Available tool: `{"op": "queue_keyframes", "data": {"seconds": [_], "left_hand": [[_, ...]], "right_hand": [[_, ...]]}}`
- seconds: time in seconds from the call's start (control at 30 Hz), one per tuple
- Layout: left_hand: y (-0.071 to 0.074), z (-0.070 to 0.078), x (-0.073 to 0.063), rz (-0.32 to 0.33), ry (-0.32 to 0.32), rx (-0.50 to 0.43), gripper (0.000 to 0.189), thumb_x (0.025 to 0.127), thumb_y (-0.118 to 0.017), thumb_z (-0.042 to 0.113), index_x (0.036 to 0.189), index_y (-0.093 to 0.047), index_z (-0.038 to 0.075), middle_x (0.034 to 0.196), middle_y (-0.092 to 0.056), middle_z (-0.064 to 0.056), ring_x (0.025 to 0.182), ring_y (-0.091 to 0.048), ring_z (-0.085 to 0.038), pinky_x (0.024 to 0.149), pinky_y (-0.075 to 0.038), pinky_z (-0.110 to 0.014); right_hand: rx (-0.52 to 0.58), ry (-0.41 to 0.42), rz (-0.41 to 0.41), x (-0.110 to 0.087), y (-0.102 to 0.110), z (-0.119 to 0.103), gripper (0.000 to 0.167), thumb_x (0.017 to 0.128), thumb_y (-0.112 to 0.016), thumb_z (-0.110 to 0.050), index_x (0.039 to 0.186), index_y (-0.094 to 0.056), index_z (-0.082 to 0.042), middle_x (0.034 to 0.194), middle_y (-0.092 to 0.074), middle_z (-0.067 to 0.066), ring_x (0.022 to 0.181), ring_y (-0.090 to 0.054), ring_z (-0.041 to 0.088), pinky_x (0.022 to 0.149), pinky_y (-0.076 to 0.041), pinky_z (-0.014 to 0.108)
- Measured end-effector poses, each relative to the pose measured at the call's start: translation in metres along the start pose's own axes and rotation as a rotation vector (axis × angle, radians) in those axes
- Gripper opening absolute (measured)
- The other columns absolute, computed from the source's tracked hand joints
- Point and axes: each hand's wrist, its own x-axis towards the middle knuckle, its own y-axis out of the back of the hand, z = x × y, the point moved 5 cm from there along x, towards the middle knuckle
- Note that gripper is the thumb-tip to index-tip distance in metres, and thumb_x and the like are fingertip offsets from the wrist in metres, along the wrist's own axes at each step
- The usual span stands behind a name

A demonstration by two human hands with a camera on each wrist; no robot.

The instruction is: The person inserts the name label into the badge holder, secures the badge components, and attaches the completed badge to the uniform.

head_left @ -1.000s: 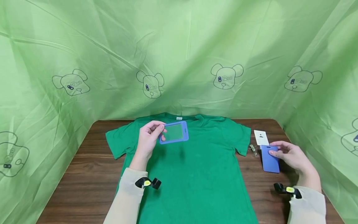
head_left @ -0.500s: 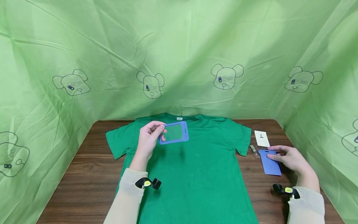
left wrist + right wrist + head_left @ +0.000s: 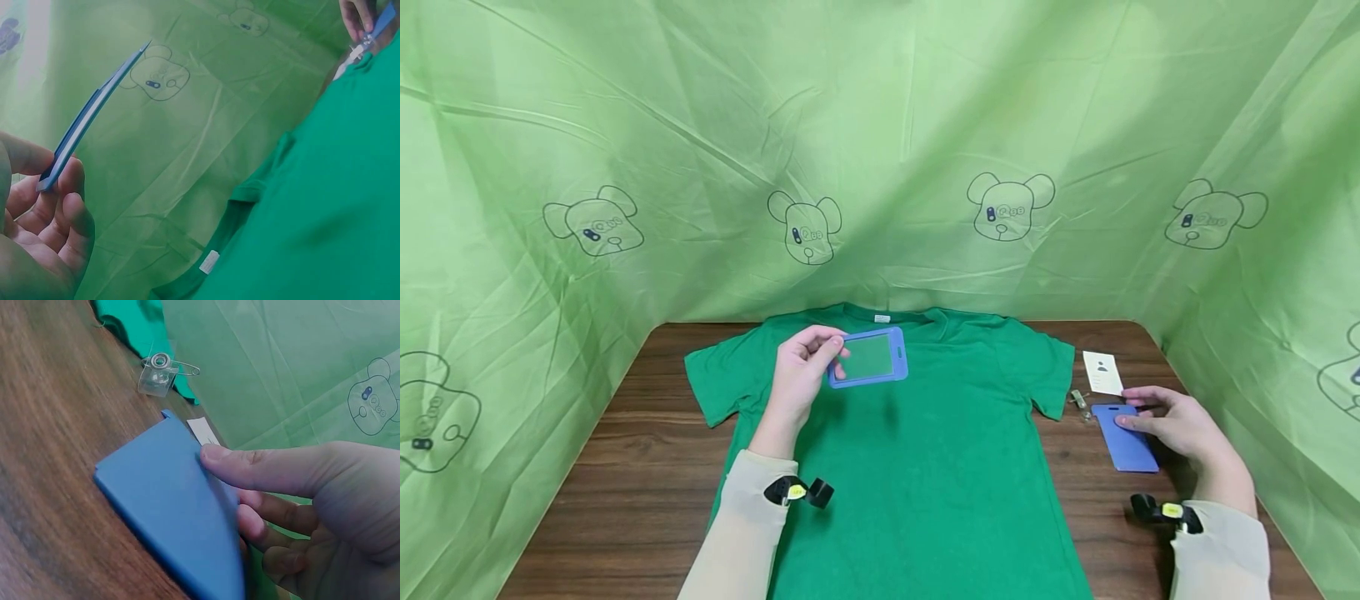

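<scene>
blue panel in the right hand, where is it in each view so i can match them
Head: blue panel, lower right, held by the right hand.
Left wrist: blue panel, partly visible, top right corner.
Right wrist: blue panel, left of centre, reaching the bottom edge.
Shared landmark: green shirt, bottom middle in head, right in left wrist, top left in right wrist.

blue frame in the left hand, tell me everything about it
The blue frame looks like smooth plastic: a rounded rectangle around a large see-through window, with a small slot at the end away from the left hand. That hand pinches its other end. It is held lengthwise sideways, slightly tilted, above the green shirt. Whether the window is covered, I cannot tell.
</scene>
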Motion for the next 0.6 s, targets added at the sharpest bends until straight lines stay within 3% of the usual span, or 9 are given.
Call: {"op": "queue_keyframes", "data": {"seconds": [0.33,0.6], "left_hand": [[-0.001,0.000,-0.001,-0.003,0.014,-0.006,0.017,0.109,-0.068,0.009,0.112,-0.076,-0.005,0.087,-0.076,-0.010,0.059,-0.067,-0.017,0.061,-0.060,-0.029],[-0.001,0.000,-0.001,-0.002,0.025,-0.007,0.015,0.109,-0.069,0.009,0.111,-0.077,-0.003,0.086,-0.076,-0.009,0.059,-0.068,-0.018,0.061,-0.060,-0.028]], "right_hand": [[0.001,-0.010,-0.011,-0.001,0.001,-0.007,0.074,0.097,-0.085,-0.048,0.147,-0.062,0.002,0.134,-0.071,0.026,0.093,-0.065,0.001,0.074,-0.053,0.020],[0.009,0.057,0.026,0.000,0.001,-0.021,0.064,0.099,-0.084,-0.042,0.143,-0.065,0.002,0.124,-0.075,0.023,0.090,-0.064,-0.006,0.072,-0.056,0.023]]}}
